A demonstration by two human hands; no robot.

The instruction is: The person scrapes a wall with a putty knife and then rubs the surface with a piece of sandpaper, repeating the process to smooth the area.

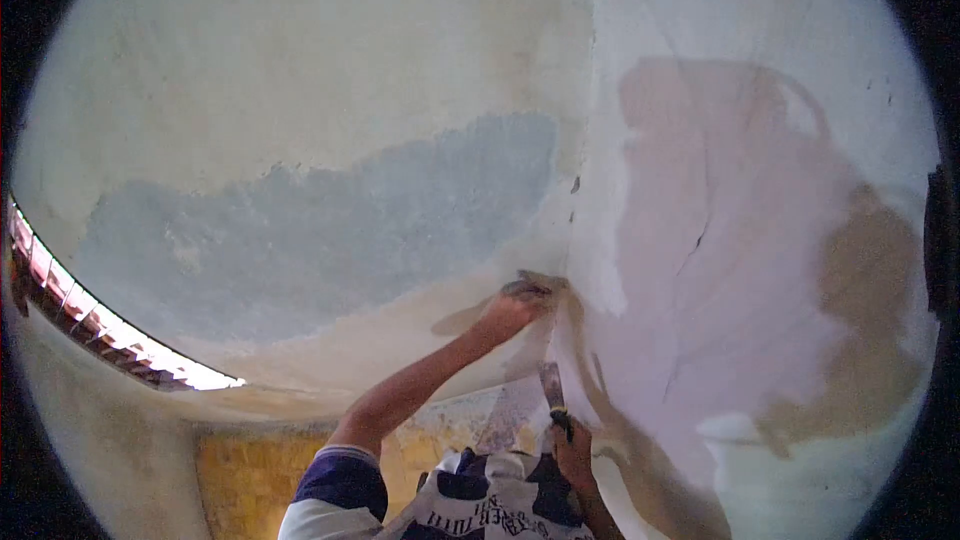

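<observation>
Overhead, a stiff, light flat metal scraper blade (551,383) is gripped at its dark handle by the right hand (572,452); the left hand (512,308) is pressed, closed, at the wall corner (570,240).

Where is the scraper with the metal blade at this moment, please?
In the head view, the scraper is low and right of centre, in the right hand, its blade against the wall corner below the left hand.
</observation>
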